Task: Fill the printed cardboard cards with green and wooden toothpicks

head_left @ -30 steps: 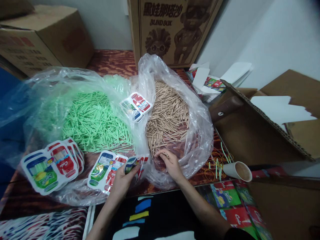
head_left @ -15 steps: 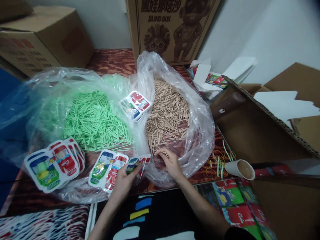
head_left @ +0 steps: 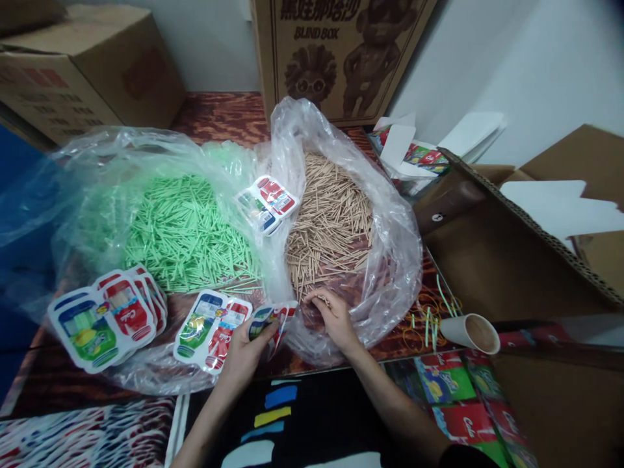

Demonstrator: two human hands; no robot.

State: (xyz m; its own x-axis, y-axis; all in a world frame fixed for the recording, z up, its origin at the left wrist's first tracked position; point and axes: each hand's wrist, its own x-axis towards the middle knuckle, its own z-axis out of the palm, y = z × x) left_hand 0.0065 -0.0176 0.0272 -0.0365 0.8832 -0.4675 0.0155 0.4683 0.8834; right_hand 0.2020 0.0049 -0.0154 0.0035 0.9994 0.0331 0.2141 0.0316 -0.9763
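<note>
My left hand (head_left: 246,351) is closed on a printed sachet (head_left: 281,316) with red and green-blue halves, bent in its grip. At the near edge of the brown sticks (head_left: 331,221), my right hand (head_left: 334,318) pinches a few short brown sticks (head_left: 322,299) with its fingertips. The brown sticks lie in a clear plastic bag (head_left: 397,260). Left of them, green sticks (head_left: 188,234) fill another clear bag (head_left: 92,153). A flat two-part sachet (head_left: 212,330) lies just left of my left hand. Further left is a stack of filled sachets (head_left: 104,318).
Another sachet (head_left: 269,203) rests between the bags. On the right stand a paper cup (head_left: 470,333), loose rubber bands with green strips (head_left: 429,325), and an open carton (head_left: 526,260). Packed sachets (head_left: 453,396) lie below the table edge. Cardboard boxes (head_left: 336,65) stand at the back.
The view has shifted slightly, moving the scene a little right in the picture. Both hands keep nearly the same pose and place, the left with the sachet, the right with the brown sticks.
</note>
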